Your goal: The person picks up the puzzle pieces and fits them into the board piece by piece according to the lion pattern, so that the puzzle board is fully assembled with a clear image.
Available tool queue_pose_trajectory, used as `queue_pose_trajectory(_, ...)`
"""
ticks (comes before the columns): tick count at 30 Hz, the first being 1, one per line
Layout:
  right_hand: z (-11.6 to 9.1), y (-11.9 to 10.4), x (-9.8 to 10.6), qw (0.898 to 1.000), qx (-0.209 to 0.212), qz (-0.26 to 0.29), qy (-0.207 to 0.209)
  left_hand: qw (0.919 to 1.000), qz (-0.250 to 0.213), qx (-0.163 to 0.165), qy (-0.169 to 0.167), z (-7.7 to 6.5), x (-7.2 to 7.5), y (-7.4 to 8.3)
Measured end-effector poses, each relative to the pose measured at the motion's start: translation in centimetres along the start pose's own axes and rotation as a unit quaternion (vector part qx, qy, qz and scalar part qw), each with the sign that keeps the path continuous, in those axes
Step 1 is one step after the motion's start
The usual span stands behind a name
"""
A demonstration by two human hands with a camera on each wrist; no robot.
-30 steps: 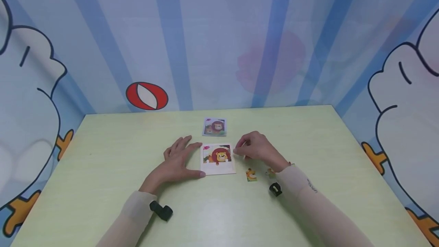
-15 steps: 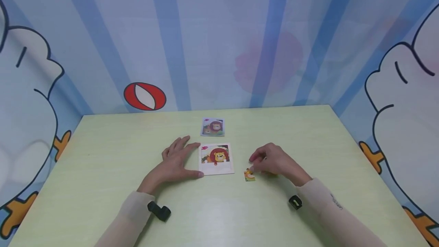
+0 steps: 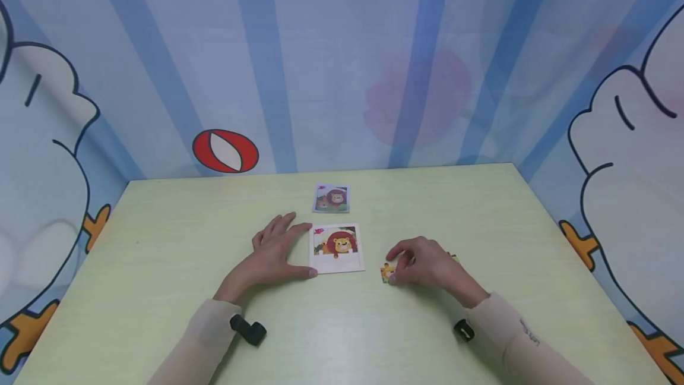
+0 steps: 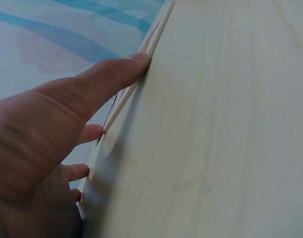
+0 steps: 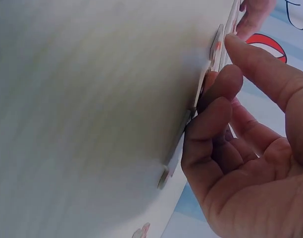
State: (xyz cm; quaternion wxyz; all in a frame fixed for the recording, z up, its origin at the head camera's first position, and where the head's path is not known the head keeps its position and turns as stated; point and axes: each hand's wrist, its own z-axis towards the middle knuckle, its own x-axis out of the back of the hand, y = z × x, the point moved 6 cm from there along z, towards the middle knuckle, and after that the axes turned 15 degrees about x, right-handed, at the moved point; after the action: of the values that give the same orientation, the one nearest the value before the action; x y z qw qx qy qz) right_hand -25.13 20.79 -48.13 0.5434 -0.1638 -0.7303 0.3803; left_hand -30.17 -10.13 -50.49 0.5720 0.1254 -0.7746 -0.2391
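A white square puzzle board (image 3: 336,264) lies at mid-table, its upper half filled by a lion picture. My left hand (image 3: 269,258) has its fingers spread at the board's left edge, index fingertip at the upper left corner and thumb (image 4: 134,62) at the lower left. My right hand (image 3: 422,263) is low over the table to the board's right, fingers bent. Its thumb tip overlaps a yellow-orange puzzle piece (image 3: 386,272), with the index fingertip near the piece's far side; I cannot tell whether they pinch it. In the right wrist view a flat piece (image 5: 178,141) lies under the curled fingers.
A small picture card (image 3: 331,198) with the same lion stands farther back, behind the board. A yellow-green bit of another piece (image 3: 454,257) shows behind the right hand. A striped blue backdrop (image 3: 331,64) rises at the table's far edge (image 3: 214,177).
My right hand has moved from the board's right edge to the right and toward me, down to the loose pieces. My left hand has stayed at the board.
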Motion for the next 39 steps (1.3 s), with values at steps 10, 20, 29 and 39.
queue_pose_trajectory(10,-0.06,-0.24,-0.29,0.999,0.021,-0.029,0.011,1.0,-0.004,0.004,-0.007,-0.04,0.07,0.11)
queue_pose_trajectory(20,0.06,-0.32,-0.44,0.999,0.031,-0.035,0.007,0.9999,-0.004,0.006,-0.009,-0.05,0.0,0.08)
queue_pose_trajectory(29,0.11,-0.63,-0.16,0.997,0.05,-0.052,0.033,0.9999,-0.002,0.008,-0.009,0.05,0.07,0.14)
queue_pose_trajectory(39,0.35,-0.51,0.5,0.998,0.06,-0.015,0.032,0.9999,-0.002,0.01,-0.011,0.02,0.01,0.14)
